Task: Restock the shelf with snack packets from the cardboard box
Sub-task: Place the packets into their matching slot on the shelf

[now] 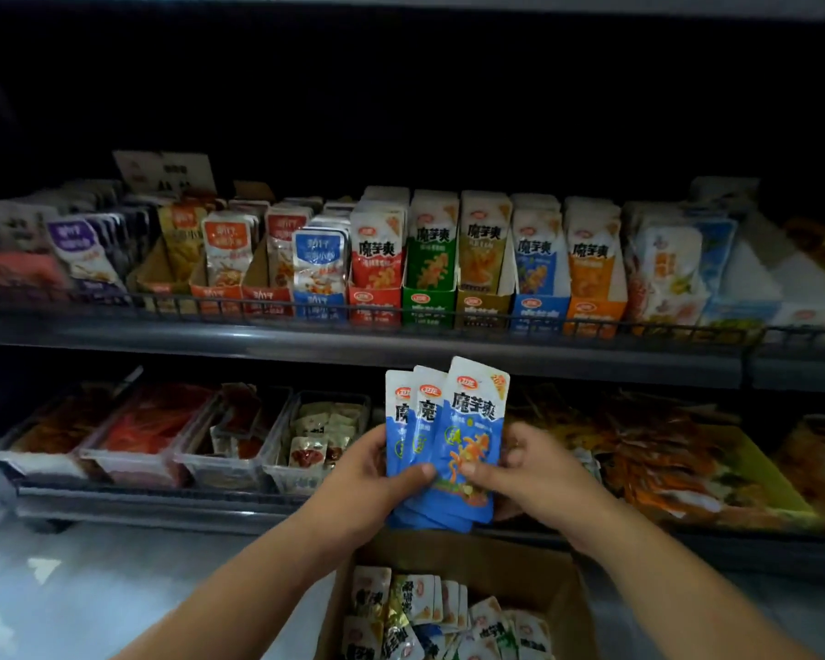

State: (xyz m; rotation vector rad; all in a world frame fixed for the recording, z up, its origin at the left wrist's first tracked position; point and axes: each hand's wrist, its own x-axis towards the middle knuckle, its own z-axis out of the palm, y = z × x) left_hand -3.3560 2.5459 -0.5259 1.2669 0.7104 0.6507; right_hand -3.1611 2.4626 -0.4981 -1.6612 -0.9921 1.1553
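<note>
Above the open brown cardboard box (496,559), which holds mixed packets, the left hand (367,473) grips a fanned bundle of blue-and-white foil snack packets (453,435) at its left edge, with the thumb pressed across the front. The right hand (525,473), also above the box, pinches the front packet between thumb and curled fingers. Higher above the box, the dark metal shelf (306,338) carries rows of upright packets.
</note>
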